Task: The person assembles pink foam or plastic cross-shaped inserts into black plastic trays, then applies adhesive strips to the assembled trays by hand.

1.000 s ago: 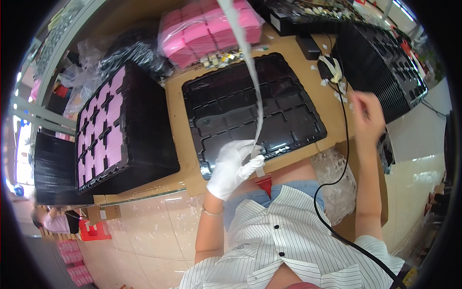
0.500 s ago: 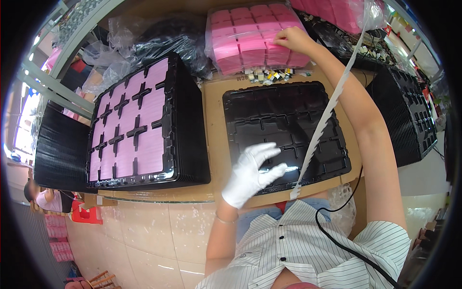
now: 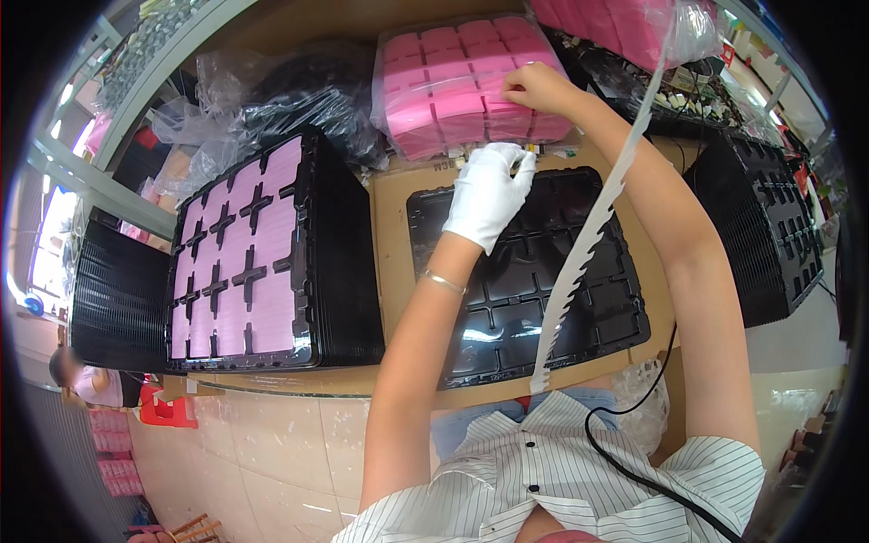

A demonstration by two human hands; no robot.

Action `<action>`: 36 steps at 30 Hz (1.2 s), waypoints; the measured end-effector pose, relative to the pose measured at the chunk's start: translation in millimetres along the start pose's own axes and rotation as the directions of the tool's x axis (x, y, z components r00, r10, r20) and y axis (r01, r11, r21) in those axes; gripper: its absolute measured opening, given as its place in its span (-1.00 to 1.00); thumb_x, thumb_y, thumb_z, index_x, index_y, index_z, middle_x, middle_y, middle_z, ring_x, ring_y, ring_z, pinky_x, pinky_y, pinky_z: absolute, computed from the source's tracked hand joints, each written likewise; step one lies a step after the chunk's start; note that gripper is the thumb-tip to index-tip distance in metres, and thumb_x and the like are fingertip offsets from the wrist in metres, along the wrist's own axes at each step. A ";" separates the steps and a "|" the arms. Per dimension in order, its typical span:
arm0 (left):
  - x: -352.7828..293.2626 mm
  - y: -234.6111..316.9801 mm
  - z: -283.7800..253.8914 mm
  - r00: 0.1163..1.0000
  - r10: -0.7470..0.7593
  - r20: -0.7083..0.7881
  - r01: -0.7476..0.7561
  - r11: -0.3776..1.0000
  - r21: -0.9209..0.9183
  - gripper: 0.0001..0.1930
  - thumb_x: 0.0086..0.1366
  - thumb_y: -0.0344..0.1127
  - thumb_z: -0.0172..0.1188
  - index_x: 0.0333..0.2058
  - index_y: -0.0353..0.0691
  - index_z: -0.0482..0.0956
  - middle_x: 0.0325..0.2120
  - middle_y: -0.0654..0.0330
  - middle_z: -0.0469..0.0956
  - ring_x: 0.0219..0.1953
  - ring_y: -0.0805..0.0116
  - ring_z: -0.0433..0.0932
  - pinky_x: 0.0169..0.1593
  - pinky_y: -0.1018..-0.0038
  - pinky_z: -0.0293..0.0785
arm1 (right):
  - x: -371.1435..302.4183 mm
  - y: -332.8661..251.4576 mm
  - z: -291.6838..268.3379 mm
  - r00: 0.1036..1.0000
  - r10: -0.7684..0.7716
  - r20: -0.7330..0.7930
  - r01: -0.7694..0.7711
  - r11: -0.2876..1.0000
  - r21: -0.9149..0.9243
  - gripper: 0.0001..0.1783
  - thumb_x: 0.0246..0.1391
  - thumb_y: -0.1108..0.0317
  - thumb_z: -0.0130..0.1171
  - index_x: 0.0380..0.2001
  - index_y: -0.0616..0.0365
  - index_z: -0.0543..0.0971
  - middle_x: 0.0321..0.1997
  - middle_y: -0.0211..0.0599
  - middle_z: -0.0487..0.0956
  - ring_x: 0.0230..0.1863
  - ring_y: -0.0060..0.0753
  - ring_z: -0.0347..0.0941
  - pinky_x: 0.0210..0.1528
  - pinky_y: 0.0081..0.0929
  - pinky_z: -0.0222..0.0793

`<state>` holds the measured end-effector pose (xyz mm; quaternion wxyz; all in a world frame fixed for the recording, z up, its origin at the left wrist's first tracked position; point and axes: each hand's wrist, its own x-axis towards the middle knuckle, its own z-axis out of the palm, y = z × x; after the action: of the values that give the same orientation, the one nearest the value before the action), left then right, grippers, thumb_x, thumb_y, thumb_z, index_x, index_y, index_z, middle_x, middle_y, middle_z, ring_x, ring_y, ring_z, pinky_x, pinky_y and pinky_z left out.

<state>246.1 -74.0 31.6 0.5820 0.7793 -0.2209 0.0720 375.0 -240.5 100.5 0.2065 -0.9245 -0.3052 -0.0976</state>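
Note:
My left hand [image 3: 489,192], in a white glove, reaches over the far edge of a black plastic tray [image 3: 507,299] with shallow compartments. Its fingers curl together beside small white and yellow pieces [image 3: 534,149], partly covering them; whether it holds one is hidden. My bare right hand [image 3: 541,89] rests against a block of pink foam sheets [image 3: 444,86] inside a clear plastic bag. Thumb and fingers pinch at the block's front right, on foam or film I cannot make out. The tray lies on cardboard [image 3: 391,235] in front of me.
At left stands a tall stack of black trays [image 3: 339,262] topped with pink foam [image 3: 231,244]. More stacked trays [image 3: 760,226] are at right. A pale toothed strip [image 3: 588,235] hangs across the view above the tray. Black plastic bags [image 3: 308,100] lie at the back left.
My left hand has moved from the tray's near side up to its far edge, its spread fingers now curled. My right hand stays at the pink foam. The view has shifted slightly.

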 end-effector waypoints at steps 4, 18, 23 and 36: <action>27.6 0.1 9.5 0.947 0.320 0.033 -0.279 0.768 0.577 -0.61 0.20 -0.25 0.18 -0.01 -0.29 0.50 -0.03 -0.06 0.50 0.07 -0.03 0.44 0.18 0.13 0.28 | -1.7 6.0 12.0 0.916 0.011 -0.402 -0.008 1.000 0.009 -0.82 0.05 0.34 0.17 -0.32 0.23 0.58 -0.36 -0.08 0.61 -0.30 -0.04 0.53 -0.23 -0.30 0.42; -83.5 7.9 -23.0 0.852 -0.483 -0.203 -0.062 0.291 -0.955 -0.16 0.14 0.43 0.08 0.18 -0.11 0.27 0.07 0.12 0.35 0.15 0.12 0.32 0.15 0.18 0.33 | -191.0 -69.9 33.0 0.594 0.729 -0.340 0.245 0.239 0.940 -0.62 0.11 0.16 0.24 -0.05 0.06 0.52 0.16 -0.21 0.38 0.24 -0.28 0.21 0.26 -0.32 0.12; -99.0 -2.1 -58.6 0.837 -0.533 -0.128 0.147 0.442 -0.885 -0.38 0.26 0.25 0.09 0.06 -0.13 0.40 -0.08 0.19 0.48 -0.11 0.33 0.47 -0.08 0.37 0.50 | -216.6 -25.9 47.6 0.858 0.475 0.194 -0.075 -0.257 0.963 -0.66 0.16 0.23 0.21 -0.05 0.13 0.51 -0.08 -0.36 0.53 -0.11 -0.56 0.43 -0.11 -0.57 0.33; -212.7 55.6 -42.0 0.721 -0.662 -0.205 0.652 0.748 -0.124 -0.38 0.30 -0.02 0.19 0.14 -0.43 0.36 -0.37 0.19 0.60 -0.46 0.60 0.49 -0.35 0.70 0.38 | -359.0 -99.1 35.1 0.639 0.749 0.176 -0.496 0.226 0.839 -0.53 0.10 0.44 0.22 0.09 0.29 0.40 -0.40 -0.45 0.57 -0.42 -0.70 0.43 -0.38 -0.74 0.27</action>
<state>38.7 8.3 14.8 0.6083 0.7798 0.1386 -0.0516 31.7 -340.9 -9.0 0.6774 -0.7254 0.1191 0.0288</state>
